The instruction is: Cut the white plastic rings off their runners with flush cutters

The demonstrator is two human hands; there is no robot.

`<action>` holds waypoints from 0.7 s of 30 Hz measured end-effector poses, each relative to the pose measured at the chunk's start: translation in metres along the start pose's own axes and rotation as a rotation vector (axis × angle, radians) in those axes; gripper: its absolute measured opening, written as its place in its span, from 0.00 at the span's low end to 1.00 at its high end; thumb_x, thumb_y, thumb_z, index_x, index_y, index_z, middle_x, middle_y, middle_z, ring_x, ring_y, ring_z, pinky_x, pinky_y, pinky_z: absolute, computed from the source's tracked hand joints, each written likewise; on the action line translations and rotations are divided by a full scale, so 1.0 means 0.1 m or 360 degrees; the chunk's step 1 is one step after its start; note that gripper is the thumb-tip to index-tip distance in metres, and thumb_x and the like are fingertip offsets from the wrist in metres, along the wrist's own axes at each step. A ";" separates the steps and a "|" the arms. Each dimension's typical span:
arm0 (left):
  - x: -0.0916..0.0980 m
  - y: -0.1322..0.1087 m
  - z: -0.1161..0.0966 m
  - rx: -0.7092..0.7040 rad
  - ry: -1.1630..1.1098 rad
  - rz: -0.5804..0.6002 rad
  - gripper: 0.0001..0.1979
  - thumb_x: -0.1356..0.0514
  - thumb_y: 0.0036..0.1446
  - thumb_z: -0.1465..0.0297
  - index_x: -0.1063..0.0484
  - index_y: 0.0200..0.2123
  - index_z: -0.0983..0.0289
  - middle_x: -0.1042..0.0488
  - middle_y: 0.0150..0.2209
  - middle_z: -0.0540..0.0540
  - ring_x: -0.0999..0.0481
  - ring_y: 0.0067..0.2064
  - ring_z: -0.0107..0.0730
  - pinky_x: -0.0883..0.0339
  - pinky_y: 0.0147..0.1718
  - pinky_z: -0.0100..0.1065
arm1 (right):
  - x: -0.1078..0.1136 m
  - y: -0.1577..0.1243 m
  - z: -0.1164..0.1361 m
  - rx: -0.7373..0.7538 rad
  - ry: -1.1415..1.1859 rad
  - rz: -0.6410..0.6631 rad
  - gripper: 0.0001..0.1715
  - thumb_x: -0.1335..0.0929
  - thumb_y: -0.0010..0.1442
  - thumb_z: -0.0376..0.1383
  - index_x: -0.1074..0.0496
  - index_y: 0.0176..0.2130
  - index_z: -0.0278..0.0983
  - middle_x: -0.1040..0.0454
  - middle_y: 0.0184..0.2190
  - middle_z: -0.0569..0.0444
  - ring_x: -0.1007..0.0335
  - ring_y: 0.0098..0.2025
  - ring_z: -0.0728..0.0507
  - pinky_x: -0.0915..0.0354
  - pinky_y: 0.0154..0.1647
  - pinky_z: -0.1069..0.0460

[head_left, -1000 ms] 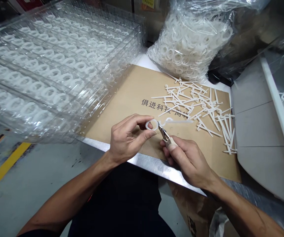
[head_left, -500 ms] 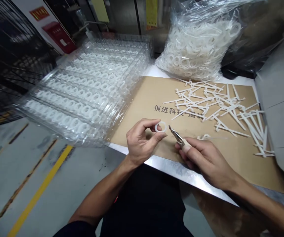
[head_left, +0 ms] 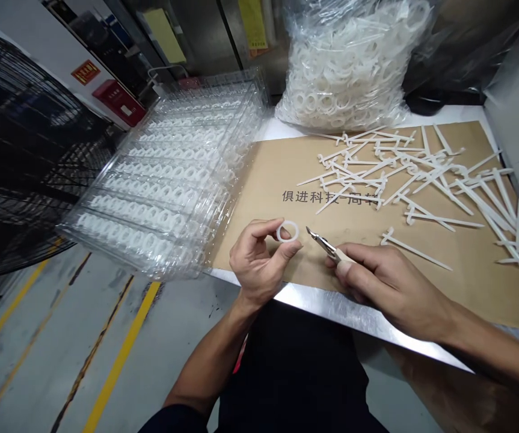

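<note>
Left hand [head_left: 259, 261]: thumb and index fingers pinching small white ring [head_left: 296, 231], held up over near edge of cardboard sheet [head_left: 263, 171] on table [head_left: 322, 299]. Right hand [head_left: 388, 285]: fingers wrapped around handle of cutters [head_left: 328, 245], tip pointing at ring, just beside it, not touching. One loose white stick [head_left: 417, 248] on cardboard near right hand; messy stick pile [head_left: 442, 220] beyond and rightward. Clear bag [head_left: 344, 84] of rings behind pile. Clear tray [head_left: 182, 263] at left, rows of white rings inside.
</note>
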State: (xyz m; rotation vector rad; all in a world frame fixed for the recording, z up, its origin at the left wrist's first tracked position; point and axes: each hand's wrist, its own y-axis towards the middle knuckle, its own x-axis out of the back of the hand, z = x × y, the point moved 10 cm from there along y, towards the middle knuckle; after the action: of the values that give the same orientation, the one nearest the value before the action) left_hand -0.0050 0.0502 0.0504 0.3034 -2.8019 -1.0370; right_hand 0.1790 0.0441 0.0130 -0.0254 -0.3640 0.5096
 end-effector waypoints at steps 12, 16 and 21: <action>0.02 -0.02 0.01 -0.0043 0.0033 -0.0013 0.16 0.26 0.58 0.70 0.22 0.49 0.60 0.24 0.34 0.49 0.22 0.35 0.26 0.25 0.37 0.30 | 0.01 0.00 0.01 -0.0012 0.0015 -0.0018 0.23 0.37 0.72 0.45 0.36 0.26 0.40 0.35 0.20 0.57 0.41 0.22 0.46 0.44 0.24 0.50; 0.01 -0.02 0.01 -0.0032 0.0029 -0.0013 0.16 0.26 0.58 0.71 0.22 0.49 0.60 0.24 0.34 0.50 0.22 0.35 0.26 0.24 0.37 0.31 | 0.01 0.00 0.02 -0.0011 0.0042 -0.0023 0.22 0.37 0.72 0.45 0.34 0.27 0.40 0.36 0.20 0.57 0.42 0.22 0.46 0.45 0.23 0.50; 0.02 -0.01 0.01 -0.0027 -0.0040 -0.0014 0.17 0.26 0.57 0.73 0.22 0.49 0.61 0.24 0.35 0.50 0.22 0.36 0.25 0.25 0.38 0.29 | 0.01 0.00 0.02 -0.0053 0.0003 0.0001 0.23 0.38 0.73 0.45 0.37 0.26 0.40 0.36 0.21 0.57 0.42 0.23 0.47 0.44 0.24 0.50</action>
State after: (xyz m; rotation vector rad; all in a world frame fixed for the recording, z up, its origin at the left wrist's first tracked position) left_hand -0.0066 0.0498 0.0489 0.3029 -2.8148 -1.0729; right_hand 0.1791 0.0441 0.0147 -0.0581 -0.3708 0.5039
